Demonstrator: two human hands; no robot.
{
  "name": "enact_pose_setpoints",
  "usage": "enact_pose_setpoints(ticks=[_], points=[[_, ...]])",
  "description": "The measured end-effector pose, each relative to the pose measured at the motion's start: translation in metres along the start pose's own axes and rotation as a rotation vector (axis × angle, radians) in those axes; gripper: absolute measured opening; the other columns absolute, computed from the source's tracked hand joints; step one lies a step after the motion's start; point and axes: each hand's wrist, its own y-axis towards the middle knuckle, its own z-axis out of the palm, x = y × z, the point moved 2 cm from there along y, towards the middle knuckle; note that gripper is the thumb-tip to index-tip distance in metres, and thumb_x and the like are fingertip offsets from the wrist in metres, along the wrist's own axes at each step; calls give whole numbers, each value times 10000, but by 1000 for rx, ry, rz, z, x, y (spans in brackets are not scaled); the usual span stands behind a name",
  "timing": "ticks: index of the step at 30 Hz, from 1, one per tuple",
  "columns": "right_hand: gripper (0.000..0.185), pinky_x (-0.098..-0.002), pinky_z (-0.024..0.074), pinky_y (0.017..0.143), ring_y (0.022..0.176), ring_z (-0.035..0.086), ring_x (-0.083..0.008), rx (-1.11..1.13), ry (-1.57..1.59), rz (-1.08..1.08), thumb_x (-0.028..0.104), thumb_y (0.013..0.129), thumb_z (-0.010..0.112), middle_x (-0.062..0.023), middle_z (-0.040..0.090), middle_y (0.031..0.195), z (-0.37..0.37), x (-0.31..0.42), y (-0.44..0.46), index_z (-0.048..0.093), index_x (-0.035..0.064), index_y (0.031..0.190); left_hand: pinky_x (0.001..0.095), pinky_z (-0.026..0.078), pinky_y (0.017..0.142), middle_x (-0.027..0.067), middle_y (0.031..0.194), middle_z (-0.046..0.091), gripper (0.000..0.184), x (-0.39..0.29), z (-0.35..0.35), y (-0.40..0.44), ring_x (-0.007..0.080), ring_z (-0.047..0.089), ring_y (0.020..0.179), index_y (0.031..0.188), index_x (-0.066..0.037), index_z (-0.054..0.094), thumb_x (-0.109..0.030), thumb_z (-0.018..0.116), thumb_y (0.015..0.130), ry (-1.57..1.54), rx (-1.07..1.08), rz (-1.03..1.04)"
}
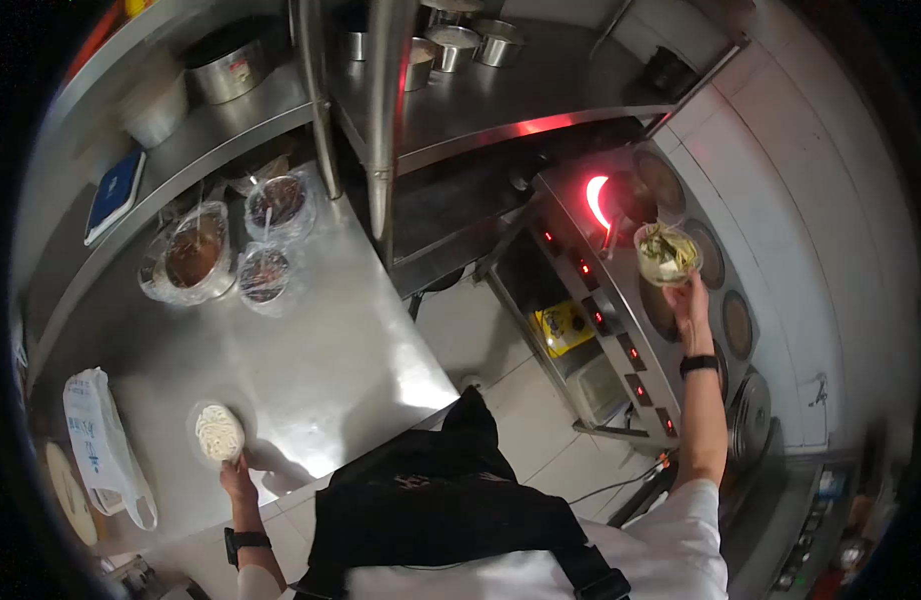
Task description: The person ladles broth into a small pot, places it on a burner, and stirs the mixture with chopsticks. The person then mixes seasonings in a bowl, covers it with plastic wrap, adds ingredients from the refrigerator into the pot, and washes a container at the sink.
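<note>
A greens bowl (671,258), filled with pale and leafy pieces, is held over the cooker (656,305) by the right hand (692,303), whose grip is clamped on the near edge. Its mouth is turned up toward the head camera; the outline is nearly round, so a long axis can hardly be told.

A noodle bowl (219,434), translucent and round, is held at its near edge by the left hand (240,482), the grip closed on the rim over the counter (331,350). Its mouth is also turned upward, and the mound of white noodles is slightly drawn out along the line toward the hand. Whether the base is supported by the counter cannot be told.

Farther left, a white plastic bag (99,435) is laid with its long axis running away from the body. At the far side, three sauce containers (194,258) are wrapped in clear plastic. Above them, a blue notebook (116,196) and a lidded pot (226,75) are carried by a metal shelf (256,118). On the cooker, a red crescent (597,200) is lit beyond the greens bowl, and small red displays are lined up along the front.
</note>
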Motion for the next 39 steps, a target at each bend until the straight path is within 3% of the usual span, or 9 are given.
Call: enact_pose_setpoints(ticks=[1,3,7,11,14,16,32,35,39], points=[[310,-268,496,568,712,562,-172,13,-1,4,282,826,504,-91,546,891,-5,3,37,464,33,1007,308,456,770,200,1042,499,338,-2,11,-3,266,514,940,1023,128,446,-125,357,818,-498,-92,-50],[377,-268,471,498,687,559,-173,158,-40,-42,282,816,521,-105,540,898,-13,7,108,416,15,1059,323,457,820,227,1041,482,360,5,26,-11,291,503,966,1033,165,408,-125,352,829,-530,-161,-37],[593,-292,432,429,664,551,-183,-98,-341,-8,309,778,587,-127,515,944,-26,11,216,274,12,1185,361,391,939,244,1105,431,372,-27,91,-66,301,459,1032,1097,166,337,-108,295,849,-517,-266,-52],[458,-289,388,398,591,530,-195,-152,-676,-121,281,752,590,-128,507,876,-41,3,306,407,-30,1034,367,372,951,201,1141,429,389,-39,162,-103,276,454,1047,1143,128,335,-106,326,832,-633,-195,-42],[503,-331,424,510,735,545,-236,-139,-700,-421,274,745,601,-154,503,928,-46,-9,350,378,-37,1071,371,382,939,204,1130,433,398,-34,198,-117,285,464,1033,1146,116,338,-120,350,826,-606,-161,-119],[532,-381,430,675,886,523,-294,-232,-1177,-516,280,739,616,-189,511,982,-45,-13,369,366,-15,1105,382,382,937,206,1142,426,409,-47,228,-127,295,461,1037,1168,103,317,-127,339,831,-569,-130,-113],[561,-399,456,751,896,547,-317,-19,-1788,-778,358,640,628,-185,487,1121,19,31,305,467,167,1142,361,434,832,196,1027,506,395,-57,302,-108,261,534,901,1118,111,373,-104,366,787,-452,-103,-107],[574,-397,443,783,939,525,-310,-17,-1875,-1157,302,624,648,-173,490,1113,32,34,290,461,164,1150,339,448,771,166,962,545,312,-72,319,-111,230,547,848,1034,91,449,-102,386,796,-207,-15,-33],[572,-409,425,786,938,509,-319,114,-1688,-1285,276,623,662,-179,498,1072,28,21,293,459,133,1138,257,438,656,73,797,611,250,-60,322,-103,142,563,715,860,-7,594,-161,398,841,-325,-17,48]])
